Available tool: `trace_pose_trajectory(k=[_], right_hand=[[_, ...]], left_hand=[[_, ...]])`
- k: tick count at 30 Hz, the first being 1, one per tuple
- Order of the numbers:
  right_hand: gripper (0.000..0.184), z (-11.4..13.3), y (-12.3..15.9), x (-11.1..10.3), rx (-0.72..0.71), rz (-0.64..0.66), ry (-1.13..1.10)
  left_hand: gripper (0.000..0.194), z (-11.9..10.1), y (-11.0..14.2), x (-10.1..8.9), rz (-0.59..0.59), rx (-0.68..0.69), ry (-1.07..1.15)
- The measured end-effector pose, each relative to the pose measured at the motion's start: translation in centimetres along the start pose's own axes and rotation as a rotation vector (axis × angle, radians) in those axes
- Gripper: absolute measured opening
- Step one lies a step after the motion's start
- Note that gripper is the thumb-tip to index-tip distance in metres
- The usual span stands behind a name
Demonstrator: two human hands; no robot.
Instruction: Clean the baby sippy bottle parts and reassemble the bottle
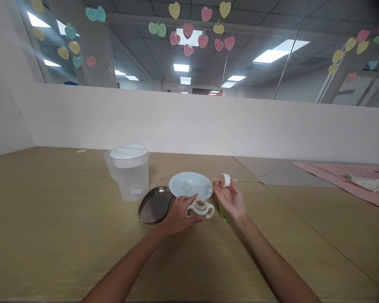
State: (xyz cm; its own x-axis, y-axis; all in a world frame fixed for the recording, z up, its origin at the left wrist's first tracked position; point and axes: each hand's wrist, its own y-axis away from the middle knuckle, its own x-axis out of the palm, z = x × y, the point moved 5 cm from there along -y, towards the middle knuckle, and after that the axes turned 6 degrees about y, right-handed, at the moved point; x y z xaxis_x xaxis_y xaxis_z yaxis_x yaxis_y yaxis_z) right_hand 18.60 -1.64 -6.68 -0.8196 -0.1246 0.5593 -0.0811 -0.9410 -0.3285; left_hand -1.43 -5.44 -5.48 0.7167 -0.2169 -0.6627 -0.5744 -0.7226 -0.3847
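Note:
My left hand (182,213) is wrapped around a baby bottle (200,207) with two white side handles. The bottle's neck is uncovered and it stands upright near the table's front. Raised to the right of it, my right hand (230,197) holds a white bottle cap (225,180) in its fingertips, tipped on its side. A pale part sticks out from the cap to the right. Just behind the bottle sits a white oval bowl (177,185). Inside lie a clear domed piece (186,187) and a thin line leading to a small white end. Partly hidden by my right hand is a green-handled utensil (222,211).
A lidded clear pitcher (132,179) with a handle stands at the back left. Left of my left hand lies a kidney-shaped metal tray (154,206). A pink cloth (331,176) with items on it covers the far right. A white wall (177,124) bounds the table behind.

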Motion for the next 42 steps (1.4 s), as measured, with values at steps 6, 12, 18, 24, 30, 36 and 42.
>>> trace_pose_trajectory(k=[6, 12, 18, 24, 30, 36, 42], right_hand=[[0.019, -1.1, -0.6, -0.9, 0.040, -0.037, -0.037], [0.023, -2.0, -0.6, -0.2, -0.027, -0.069, 0.139], [0.040, -2.5, 0.2, 0.2, -0.126, -0.068, 0.669], [0.041, -2.6, 0.3, 0.7, -0.147, 0.052, 0.897], [0.042, -0.1, 1.2, 1.3, -0.392, -0.182, 1.086], [0.037, 2.2, 3.9, 3.5, -0.853, -0.262, 1.385], [0.026, 2.3, 6.3, 6.2, -1.282, -0.123, 1.560]], left_hand=[[0.075, -0.2, 0.0, 0.0, 0.001, 0.004, 0.012], [0.075, 0.0, 0.0, 0.0, 0.006, -0.004, 0.001], [0.074, -0.3, 0.0, 0.0, 0.019, -0.007, -0.016], [0.066, -1.1, 0.0, -0.2, 0.022, 0.059, -0.032], [0.064, -0.9, 0.3, 0.2, -0.037, 0.129, -0.083], [0.054, -0.9, 1.1, -0.7, -0.341, 0.330, -0.136], [0.056, -3.9, 2.2, -0.4, -0.432, 0.611, -0.182]])
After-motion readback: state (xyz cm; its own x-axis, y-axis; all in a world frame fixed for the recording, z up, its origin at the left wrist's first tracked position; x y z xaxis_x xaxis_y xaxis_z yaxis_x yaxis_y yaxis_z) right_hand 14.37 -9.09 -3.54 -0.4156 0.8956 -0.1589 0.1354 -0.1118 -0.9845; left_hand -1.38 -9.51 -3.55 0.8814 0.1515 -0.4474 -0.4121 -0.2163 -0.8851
